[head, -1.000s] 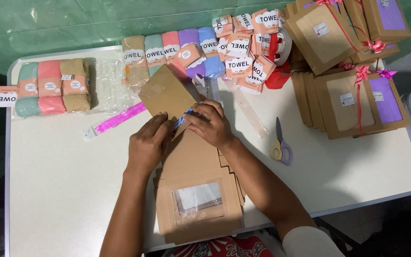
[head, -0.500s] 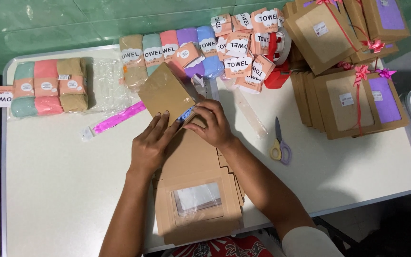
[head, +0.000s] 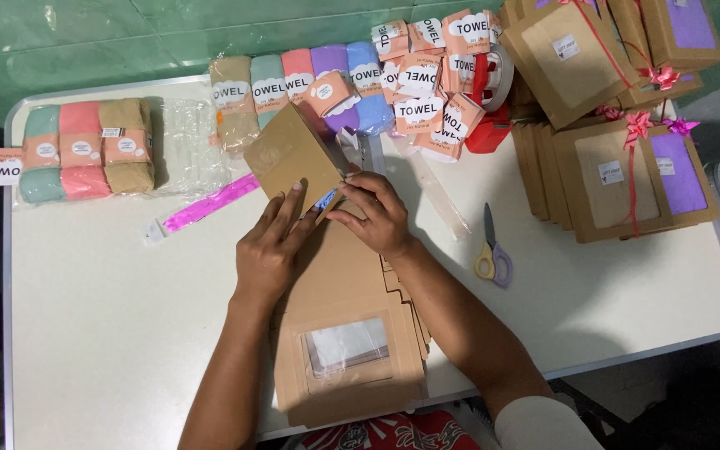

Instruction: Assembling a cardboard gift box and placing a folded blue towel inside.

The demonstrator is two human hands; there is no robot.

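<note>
White table [head: 110, 333] lies bare at left; both hands [head: 272, 250] [head: 377, 212] grip a cardboard box [head: 293, 162].

A white table [head: 110, 333] is carrying everything. A stack of flat boxes [head: 347, 350] is lying at its near edge, middle. A pack of towels [head: 85, 150] is sitting at the far left corner, with a pink ribbon [head: 210, 204] lying just right of it. A row of towels [head: 310, 87] is running along the far edge, a red tape dispenser [head: 489, 125] resting beside it. Scissors [head: 493, 254] are lying right of centre. Wrapped boxes [head: 627, 167] are piling up at the far right corner.
</note>
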